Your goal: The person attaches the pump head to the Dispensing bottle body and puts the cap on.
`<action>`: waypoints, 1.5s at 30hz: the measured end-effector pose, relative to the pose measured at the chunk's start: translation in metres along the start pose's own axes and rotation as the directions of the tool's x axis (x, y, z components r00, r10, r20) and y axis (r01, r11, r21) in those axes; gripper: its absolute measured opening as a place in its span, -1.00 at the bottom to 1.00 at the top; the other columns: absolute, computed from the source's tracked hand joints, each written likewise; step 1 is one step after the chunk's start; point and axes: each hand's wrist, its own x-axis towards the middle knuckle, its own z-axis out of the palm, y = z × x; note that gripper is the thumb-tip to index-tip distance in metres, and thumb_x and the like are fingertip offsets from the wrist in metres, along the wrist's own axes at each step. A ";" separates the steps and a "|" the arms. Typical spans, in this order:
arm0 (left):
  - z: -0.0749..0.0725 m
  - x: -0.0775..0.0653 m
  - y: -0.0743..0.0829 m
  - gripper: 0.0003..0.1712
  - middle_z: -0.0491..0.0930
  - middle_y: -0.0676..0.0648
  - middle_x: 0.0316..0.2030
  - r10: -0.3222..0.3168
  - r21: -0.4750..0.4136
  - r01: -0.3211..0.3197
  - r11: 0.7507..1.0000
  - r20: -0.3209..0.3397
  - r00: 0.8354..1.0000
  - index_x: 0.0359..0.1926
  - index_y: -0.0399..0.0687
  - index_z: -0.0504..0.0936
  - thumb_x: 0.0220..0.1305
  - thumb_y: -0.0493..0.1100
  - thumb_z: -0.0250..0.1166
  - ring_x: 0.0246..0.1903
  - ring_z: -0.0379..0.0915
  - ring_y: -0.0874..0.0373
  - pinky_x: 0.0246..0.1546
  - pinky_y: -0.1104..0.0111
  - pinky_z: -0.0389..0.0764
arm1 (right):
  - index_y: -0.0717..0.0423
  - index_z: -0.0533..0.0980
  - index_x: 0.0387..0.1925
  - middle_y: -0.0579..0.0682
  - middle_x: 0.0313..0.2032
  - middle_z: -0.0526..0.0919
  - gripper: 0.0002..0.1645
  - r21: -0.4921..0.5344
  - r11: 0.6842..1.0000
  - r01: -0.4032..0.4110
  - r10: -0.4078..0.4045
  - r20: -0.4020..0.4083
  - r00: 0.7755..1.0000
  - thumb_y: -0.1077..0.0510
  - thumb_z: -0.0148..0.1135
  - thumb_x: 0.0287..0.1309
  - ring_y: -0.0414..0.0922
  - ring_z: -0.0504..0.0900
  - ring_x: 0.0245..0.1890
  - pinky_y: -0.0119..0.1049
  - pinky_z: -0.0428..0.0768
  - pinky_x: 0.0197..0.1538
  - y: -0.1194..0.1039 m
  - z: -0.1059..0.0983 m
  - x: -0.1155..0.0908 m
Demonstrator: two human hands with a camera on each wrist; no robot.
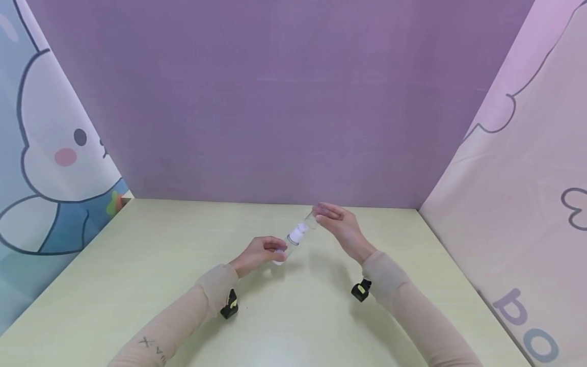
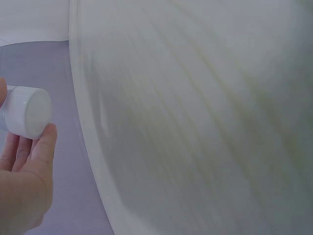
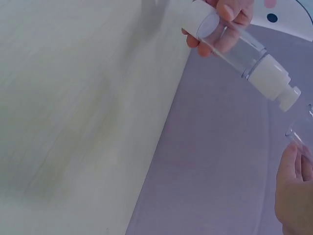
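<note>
My left hand (image 1: 257, 255) grips a clear pump bottle (image 3: 239, 56) by its lower end, around the white base (image 2: 30, 112). The bottle is held tilted above the table, its white pump head (image 3: 271, 78) pointing up toward the right hand. My right hand (image 1: 344, 232) holds a clear, see-through cap (image 3: 303, 129) between fingers and thumb. The cap's open rim faces the pump nozzle, with a small gap between them in the right wrist view. Part of the cap is cut off at that view's edge.
Under both hands lies a pale yellow-green table (image 1: 293, 316). A purple panel (image 1: 284, 112) stands along its far edge. Printed cloths border the sides, a cartoon character cloth (image 1: 55, 132) on the left and a pale cloth (image 1: 518, 204) on the right.
</note>
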 end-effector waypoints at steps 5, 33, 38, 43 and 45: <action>0.000 0.000 0.000 -0.61 0.58 -0.08 -0.05 -0.005 0.006 0.005 1.000 -0.002 1.000 -0.04 -0.14 0.55 0.07 -0.20 0.34 -0.07 0.48 0.13 -0.01 0.25 0.49 | 0.24 0.29 0.21 0.19 0.18 0.42 -0.38 0.015 1.000 0.012 -0.012 0.028 1.000 0.27 0.22 0.10 -0.17 0.52 0.08 -0.36 0.42 0.13 0.001 0.008 0.002; 0.004 0.002 0.003 -0.57 0.58 -0.05 -0.04 0.003 0.001 -0.003 1.000 0.008 1.000 -0.02 -0.11 0.54 0.06 -0.12 0.36 -0.06 0.47 0.12 0.02 0.21 0.48 | 0.13 0.42 0.11 0.12 0.09 0.53 -0.44 -0.090 0.996 -0.027 0.033 0.062 0.998 0.21 0.31 0.03 -0.12 0.54 0.06 -0.25 0.44 0.13 0.020 0.019 0.006; 0.004 0.002 0.003 -0.57 0.58 -0.05 -0.04 0.004 -0.004 -0.004 1.000 0.008 1.000 -0.02 -0.12 0.54 0.06 -0.12 0.36 -0.06 0.47 0.13 0.01 0.21 0.48 | 0.21 0.38 0.15 0.07 0.09 0.54 -0.38 -0.106 0.994 -0.030 0.037 0.071 0.997 0.22 0.31 0.01 -0.14 0.53 0.06 -0.29 0.46 0.11 0.022 0.020 0.006; 0.004 0.003 0.002 -0.57 0.58 -0.04 -0.05 0.003 -0.012 -0.003 1.000 0.013 1.000 -0.03 -0.11 0.54 0.05 -0.11 0.36 -0.06 0.47 0.13 0.02 0.21 0.48 | 0.21 0.37 0.16 0.05 0.08 0.55 -0.37 -0.115 0.993 -0.033 0.041 0.065 0.997 0.23 0.31 0.01 -0.13 0.53 0.07 -0.28 0.47 0.10 0.024 0.021 0.006; 0.005 0.003 0.002 -0.57 0.58 -0.05 -0.04 0.002 -0.016 -0.001 1.000 0.012 1.000 -0.02 -0.10 0.54 0.05 -0.11 0.36 -0.05 0.47 0.12 0.03 0.21 0.47 | 0.20 0.38 0.15 0.06 0.08 0.55 -0.39 -0.119 0.992 -0.033 0.040 0.058 0.997 0.24 0.30 0.02 -0.13 0.53 0.06 -0.28 0.47 0.10 0.024 0.022 0.006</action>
